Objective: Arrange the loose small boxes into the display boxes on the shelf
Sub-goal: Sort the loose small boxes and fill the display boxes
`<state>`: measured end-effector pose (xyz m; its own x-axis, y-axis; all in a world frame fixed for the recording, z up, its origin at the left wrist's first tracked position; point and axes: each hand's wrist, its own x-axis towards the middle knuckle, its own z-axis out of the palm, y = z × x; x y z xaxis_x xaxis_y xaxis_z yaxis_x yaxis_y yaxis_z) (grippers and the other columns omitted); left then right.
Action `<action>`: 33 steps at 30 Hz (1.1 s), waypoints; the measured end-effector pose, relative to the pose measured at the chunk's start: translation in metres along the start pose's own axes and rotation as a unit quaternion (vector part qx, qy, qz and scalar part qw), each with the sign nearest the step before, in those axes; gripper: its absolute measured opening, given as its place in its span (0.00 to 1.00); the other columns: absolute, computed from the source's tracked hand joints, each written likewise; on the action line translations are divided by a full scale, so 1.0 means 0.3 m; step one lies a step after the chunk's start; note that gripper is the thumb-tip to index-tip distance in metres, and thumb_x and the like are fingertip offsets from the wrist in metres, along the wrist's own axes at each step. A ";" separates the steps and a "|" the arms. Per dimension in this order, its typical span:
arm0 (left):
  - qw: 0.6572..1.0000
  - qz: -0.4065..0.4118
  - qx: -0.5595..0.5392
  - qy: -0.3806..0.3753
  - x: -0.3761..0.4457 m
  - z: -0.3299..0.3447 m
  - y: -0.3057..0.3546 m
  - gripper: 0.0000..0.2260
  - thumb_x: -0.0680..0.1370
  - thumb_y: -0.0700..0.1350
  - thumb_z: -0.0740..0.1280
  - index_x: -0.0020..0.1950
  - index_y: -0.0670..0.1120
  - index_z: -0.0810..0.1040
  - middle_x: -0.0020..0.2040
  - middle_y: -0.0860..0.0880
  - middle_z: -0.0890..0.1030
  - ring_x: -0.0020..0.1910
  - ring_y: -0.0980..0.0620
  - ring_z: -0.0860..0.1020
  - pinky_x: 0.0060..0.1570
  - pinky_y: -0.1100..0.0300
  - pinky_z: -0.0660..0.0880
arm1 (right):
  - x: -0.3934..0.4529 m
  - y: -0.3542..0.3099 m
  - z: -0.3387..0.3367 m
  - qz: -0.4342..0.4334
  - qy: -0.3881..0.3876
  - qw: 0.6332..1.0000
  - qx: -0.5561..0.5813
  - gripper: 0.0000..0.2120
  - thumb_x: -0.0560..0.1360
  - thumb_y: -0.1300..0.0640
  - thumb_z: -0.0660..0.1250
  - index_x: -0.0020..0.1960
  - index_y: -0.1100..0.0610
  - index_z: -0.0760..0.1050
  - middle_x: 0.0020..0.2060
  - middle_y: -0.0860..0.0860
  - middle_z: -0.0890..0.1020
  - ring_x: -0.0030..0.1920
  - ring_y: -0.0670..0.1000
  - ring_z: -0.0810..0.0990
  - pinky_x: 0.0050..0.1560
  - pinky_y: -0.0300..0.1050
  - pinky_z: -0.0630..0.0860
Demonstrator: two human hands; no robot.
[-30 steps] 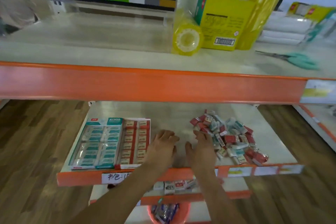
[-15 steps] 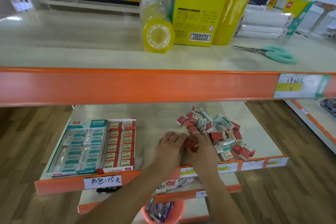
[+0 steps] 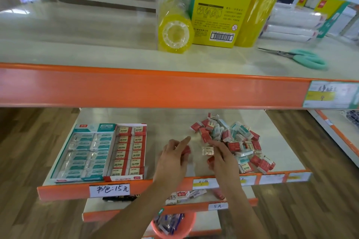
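Both hands work at the near edge of the pile of loose small boxes on the middle shelf.

The left hand curls round a red box, mostly hidden by its fingers. The right hand pinches a pale box; a red one under its palm is barely visible. The two display boxes sit at the shelf's left, well apart from the pile.
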<state>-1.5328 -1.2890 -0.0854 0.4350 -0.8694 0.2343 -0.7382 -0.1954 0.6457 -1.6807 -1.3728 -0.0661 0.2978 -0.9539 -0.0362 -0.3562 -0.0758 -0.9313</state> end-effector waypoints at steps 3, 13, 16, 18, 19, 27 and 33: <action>0.998 0.012 -0.063 0.007 0.002 -0.013 -0.004 0.21 0.79 0.43 0.61 0.70 0.60 0.67 0.53 0.51 0.70 0.47 0.52 0.76 0.52 0.50 0.75 | 0.007 0.018 -0.007 0.010 -0.015 1.000 0.013 0.20 0.82 0.61 0.53 0.50 0.43 0.79 0.28 0.50 0.79 0.29 0.47 0.75 0.32 0.45 0.72; 0.996 -0.045 -0.076 -0.008 -0.011 -0.025 0.011 0.15 0.72 0.50 0.70 0.52 0.54 0.66 0.38 0.56 0.74 0.37 0.56 0.76 0.41 0.57 0.75 | -0.003 0.032 -0.032 -0.052 -0.061 0.994 -0.079 0.19 0.75 0.58 0.67 0.58 0.36 0.73 0.25 0.46 0.71 0.25 0.44 0.66 0.26 0.36 0.64; 0.998 -0.041 -0.037 0.000 -0.010 -0.023 0.014 0.14 0.71 0.49 0.70 0.51 0.53 0.68 0.41 0.54 0.75 0.41 0.53 0.75 0.43 0.54 0.75 | -0.010 0.028 -0.026 -0.077 -0.056 0.991 -0.095 0.15 0.75 0.54 0.69 0.58 0.37 0.74 0.27 0.45 0.74 0.26 0.43 0.68 0.27 0.36 0.65; 0.999 -0.032 -0.034 0.004 -0.009 -0.024 0.015 0.14 0.70 0.47 0.70 0.52 0.53 0.70 0.43 0.55 0.75 0.45 0.54 0.75 0.45 0.52 0.75 | -0.017 0.026 -0.025 -0.087 -0.051 0.989 -0.103 0.13 0.75 0.51 0.70 0.57 0.39 0.74 0.31 0.43 0.77 0.28 0.42 0.72 0.28 0.34 0.67; 0.999 -0.028 -0.037 0.006 -0.011 -0.024 0.015 0.14 0.70 0.47 0.70 0.53 0.53 0.71 0.44 0.56 0.75 0.47 0.54 0.75 0.46 0.52 0.76 | -0.022 0.022 -0.024 -0.087 -0.047 0.990 -0.103 0.13 0.74 0.50 0.71 0.56 0.39 0.74 0.32 0.42 0.77 0.29 0.42 0.72 0.29 0.33 0.67; 0.998 -0.029 -0.053 -0.032 -0.015 -0.039 0.012 0.15 0.75 0.52 0.68 0.60 0.58 0.70 0.53 0.52 0.74 0.49 0.56 0.76 0.49 0.67 0.71 | -0.033 -0.018 0.008 -0.131 -0.021 0.966 -0.220 0.14 0.73 0.53 0.73 0.58 0.48 0.78 0.51 0.43 0.72 0.42 0.37 0.75 0.41 0.26 0.69; 0.999 0.011 -0.047 0.010 -0.009 -0.126 0.005 0.17 0.75 0.46 0.69 0.62 0.52 0.72 0.54 0.52 0.77 0.50 0.54 0.77 0.46 0.60 0.76 | -0.030 -0.053 0.071 -0.184 -0.035 0.949 -0.255 0.14 0.75 0.55 0.71 0.60 0.53 0.78 0.53 0.47 0.77 0.46 0.45 0.77 0.48 0.27 0.67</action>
<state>-1.5157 -1.2698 -0.0576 0.4304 -0.8636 0.2625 -0.6962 -0.1325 0.7056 -1.6590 -1.3570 -0.0587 0.5367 -0.8154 0.2171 -0.5931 -0.5475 -0.5903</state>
